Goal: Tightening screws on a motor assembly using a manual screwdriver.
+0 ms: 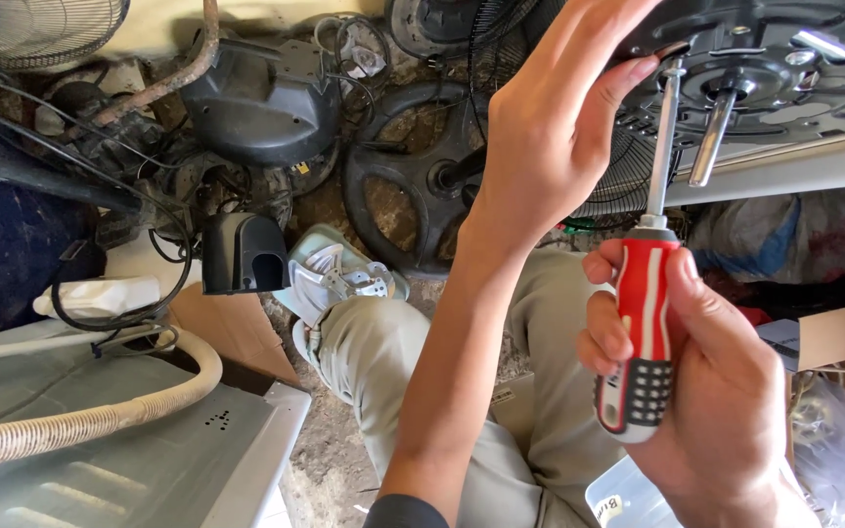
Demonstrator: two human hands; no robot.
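Red-handled screwdriver gripped in right hand (fingers fully curled)

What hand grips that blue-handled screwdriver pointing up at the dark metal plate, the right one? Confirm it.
The handle colour is wrong. The head view shows the right hand gripping a screwdriver with a red, white and black handle, not blue. Its shaft does point up at the dark metal plate, where the left hand rests.
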